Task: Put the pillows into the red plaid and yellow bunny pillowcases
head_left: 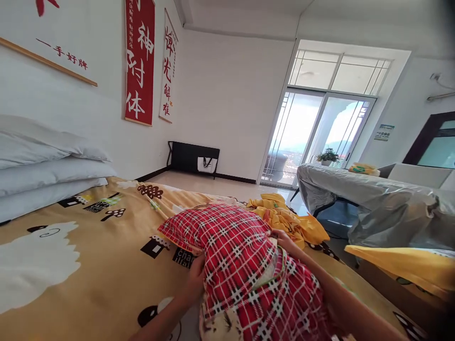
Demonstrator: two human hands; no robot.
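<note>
At the view's six o'clock, on a tan sheep-patterned bedspread (117, 265), lies a red plaid pillow (231, 251), its nine o'clock edge gripped by the left hand (195, 279), its one o'clock side by the right hand (284, 241). Crumpled yellow cloth (284, 215) sits just beyond the right hand; stacked white pillows (53, 173) lie at nine o'clock, a plastic-draped table (362, 189) at three.

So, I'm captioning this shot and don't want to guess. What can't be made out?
All in the head view:
Left hand: its fingers are mostly hidden by the red-and-white plaid fabric cushion.
Cushion's underside: hidden by its own bulk.
Black square print with white lettering: partly covered by the cushion.
Small rectangular wall notice: text too small to read.
White hanging scroll with red characters: cut off by the frame's edge.
</note>
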